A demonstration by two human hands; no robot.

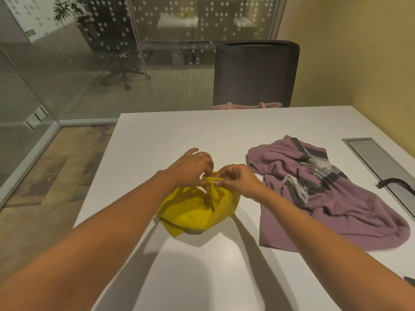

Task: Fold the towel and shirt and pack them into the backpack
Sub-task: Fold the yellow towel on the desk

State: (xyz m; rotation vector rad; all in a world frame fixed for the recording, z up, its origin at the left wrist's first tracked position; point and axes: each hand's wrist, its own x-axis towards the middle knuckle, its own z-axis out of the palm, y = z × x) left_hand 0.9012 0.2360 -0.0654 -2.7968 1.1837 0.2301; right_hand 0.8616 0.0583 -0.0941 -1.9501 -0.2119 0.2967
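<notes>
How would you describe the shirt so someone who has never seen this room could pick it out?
Start at the white table. On its right half, between the yellow towel and the grey metal hatch set in the tabletop, lies the shirt. It is the crumpled mauve one with grey and pale stripes, spread wide rather than bunched and bright.

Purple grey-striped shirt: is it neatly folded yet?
No, the purple grey-striped shirt lies crumpled and unfolded on the white table.
</notes>
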